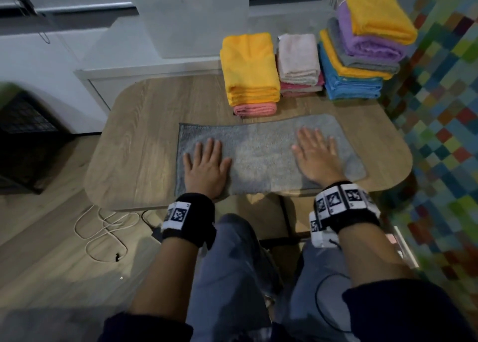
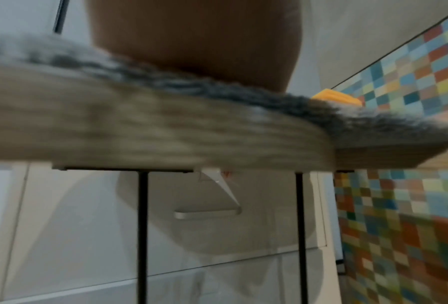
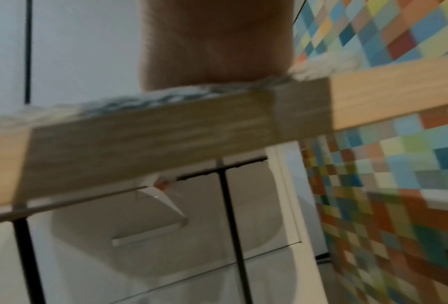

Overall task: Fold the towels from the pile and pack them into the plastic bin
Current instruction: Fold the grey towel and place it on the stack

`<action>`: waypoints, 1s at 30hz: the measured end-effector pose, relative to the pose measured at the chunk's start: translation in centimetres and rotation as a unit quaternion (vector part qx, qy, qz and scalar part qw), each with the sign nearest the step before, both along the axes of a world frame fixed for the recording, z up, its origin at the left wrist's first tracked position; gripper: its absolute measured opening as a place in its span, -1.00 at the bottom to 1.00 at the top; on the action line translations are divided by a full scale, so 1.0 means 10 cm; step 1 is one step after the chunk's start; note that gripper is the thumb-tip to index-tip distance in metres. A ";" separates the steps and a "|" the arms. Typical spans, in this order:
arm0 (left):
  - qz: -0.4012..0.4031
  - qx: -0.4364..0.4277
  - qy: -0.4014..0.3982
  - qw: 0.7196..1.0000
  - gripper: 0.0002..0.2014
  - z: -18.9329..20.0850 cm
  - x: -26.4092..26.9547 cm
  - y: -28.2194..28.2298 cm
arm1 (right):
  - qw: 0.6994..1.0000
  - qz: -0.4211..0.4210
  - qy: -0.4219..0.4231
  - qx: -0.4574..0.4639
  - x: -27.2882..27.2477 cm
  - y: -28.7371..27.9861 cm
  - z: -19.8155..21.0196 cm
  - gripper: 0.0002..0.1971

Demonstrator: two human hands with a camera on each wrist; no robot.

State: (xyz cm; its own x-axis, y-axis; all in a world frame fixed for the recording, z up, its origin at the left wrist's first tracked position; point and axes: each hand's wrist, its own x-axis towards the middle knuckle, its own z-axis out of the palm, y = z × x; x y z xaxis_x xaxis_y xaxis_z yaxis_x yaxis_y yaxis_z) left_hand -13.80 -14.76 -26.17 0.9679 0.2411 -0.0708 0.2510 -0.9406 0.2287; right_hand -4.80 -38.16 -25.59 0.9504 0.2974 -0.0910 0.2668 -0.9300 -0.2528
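Observation:
A grey towel (image 1: 261,155) lies spread flat as a long strip across the wooden table (image 1: 144,140), its near edge along the table's front. My left hand (image 1: 207,160) presses flat on the towel's left part, fingers straight and spread. My right hand (image 1: 316,155) lies flat on its right part the same way. In the left wrist view the heel of the left hand (image 2: 196,41) rests on the grey towel (image 2: 347,121) at the table edge (image 2: 139,131). The right wrist view shows the right hand (image 3: 215,45) pressing the grey towel (image 3: 150,99) likewise. No plastic bin is in view.
Folded towels stand at the table's back: a yellow stack (image 1: 249,67) on a pink one (image 1: 256,109), a pale pink stack (image 1: 298,57), and a tall mixed pile (image 1: 362,44) by the coloured tiled wall (image 1: 445,109). A dark wire crate (image 1: 23,135) and white cable (image 1: 103,228) are on the floor at left.

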 end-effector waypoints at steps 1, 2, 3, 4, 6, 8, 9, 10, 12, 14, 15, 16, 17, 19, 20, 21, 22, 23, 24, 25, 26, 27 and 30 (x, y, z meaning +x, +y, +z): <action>0.012 0.003 -0.007 1.000 -0.44 -0.01 -0.02 0.07 | 1.000 -0.021 -0.010 0.004 0.03 -0.12 0.00 -0.46; 0.018 0.006 -0.014 1.000 -0.43 -0.02 -0.04 0.12 | 0.999 -0.034 -0.020 0.012 0.03 -0.21 0.00 -0.47; 0.020 0.011 -0.024 0.999 -0.43 -0.03 -0.06 0.15 | 0.998 -0.041 -0.033 0.020 0.03 -0.28 -0.01 -0.48; 0.022 0.015 -0.034 0.999 -0.43 -0.04 -0.07 0.17 | 0.997 -0.044 -0.049 0.028 0.04 -0.33 -0.01 -0.49; 0.024 0.021 -0.048 0.998 -0.44 -0.06 -0.08 0.16 | 0.994 -0.050 -0.086 0.050 0.01 -0.37 0.01 -0.53; 0.023 0.028 -0.046 0.998 -0.44 -0.05 -0.09 0.15 | 0.987 -0.102 -0.120 0.041 -0.06 -0.38 0.07 -0.60; 0.023 0.032 -0.045 0.998 -0.43 -0.04 -0.09 0.15 | 0.980 -0.152 -0.124 0.026 -0.09 -0.38 0.11 -0.63; 0.022 0.034 -0.046 0.998 -0.43 -0.04 -0.09 0.15 | 0.971 -0.206 -0.117 0.015 -0.12 -0.38 0.14 -0.63; 0.015 0.037 -0.049 0.998 -0.43 -0.04 -0.10 0.16 | 0.955 -0.287 -0.076 0.028 -0.16 -0.39 0.21 -0.54; 0.012 0.037 -0.053 0.998 -0.43 -0.04 -0.11 0.17 | 0.945 -0.317 -0.023 0.074 -0.13 -0.43 0.24 -0.44; 0.011 0.033 -0.055 0.998 -0.42 -0.05 -0.11 0.17 | 0.941 -0.323 -0.002 0.098 -0.11 -0.46 0.24 -0.41; 0.011 0.031 -0.055 0.998 -0.42 -0.05 -0.11 0.17 | 0.938 -0.325 0.012 0.118 -0.10 -0.48 0.24 -0.40; 0.011 0.030 -0.058 0.998 -0.43 -0.05 -0.11 0.17 | 0.938 -0.320 0.020 0.128 -0.08 -0.49 0.23 -0.40; 0.010 0.026 -0.068 0.997 -0.43 -0.05 -0.10 0.18 | 0.944 -0.307 0.015 0.122 -0.07 -0.49 0.22 -0.44; 0.011 0.024 -0.072 0.997 -0.42 -0.05 -0.11 0.18 | 0.946 -0.301 0.008 0.118 -0.08 -0.48 0.22 -0.49; 0.013 0.021 -0.073 0.997 -0.42 -0.06 -0.11 0.17 | 0.947 -0.296 0.003 0.120 -0.09 -0.47 0.22 -0.54; 0.015 0.016 -0.072 0.997 -0.42 -0.06 -0.10 0.17 | 0.946 -0.296 0.000 0.129 -0.09 -0.45 0.23 -0.58; 0.017 0.010 -0.069 0.997 -0.42 -0.05 -0.09 0.17 | 0.945 -0.298 -0.009 0.133 -0.11 -0.42 0.25 -0.62; 0.017 0.006 -0.069 0.997 -0.43 -0.04 -0.08 0.18 | 0.946 -0.298 -0.030 0.128 -0.13 -0.38 0.27 -0.65; 0.012 0.004 -0.086 0.996 -0.45 -0.03 -0.06 0.18 | 0.948 -0.291 -0.062 0.116 -0.15 -0.33 0.31 -0.68; -0.003 0.002 -0.127 0.992 -0.48 0.00 -0.04 0.17 | 0.949 -0.281 -0.100 0.102 -0.19 -0.26 0.35 -0.70; -0.027 -0.006 -0.187 0.982 -0.55 0.04 -0.02 0.15 | 0.950 -0.269 -0.133 0.090 -0.24 -0.16 0.41 -0.72; -0.035 -0.205 -0.278 0.938 -0.77 0.20 0.05 -0.05 | 0.956 -0.204 -0.192 0.089 -0.45 0.23 0.62 -0.71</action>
State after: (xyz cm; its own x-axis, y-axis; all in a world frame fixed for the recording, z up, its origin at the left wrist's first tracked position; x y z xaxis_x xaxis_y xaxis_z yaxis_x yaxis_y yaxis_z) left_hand -13.29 -15.31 -24.17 0.8947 0.2390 0.3774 -0.0732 -0.7550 0.6516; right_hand -9.32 -35.81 -19.35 0.9440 -0.1268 0.3046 -0.0040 -0.9275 -0.3737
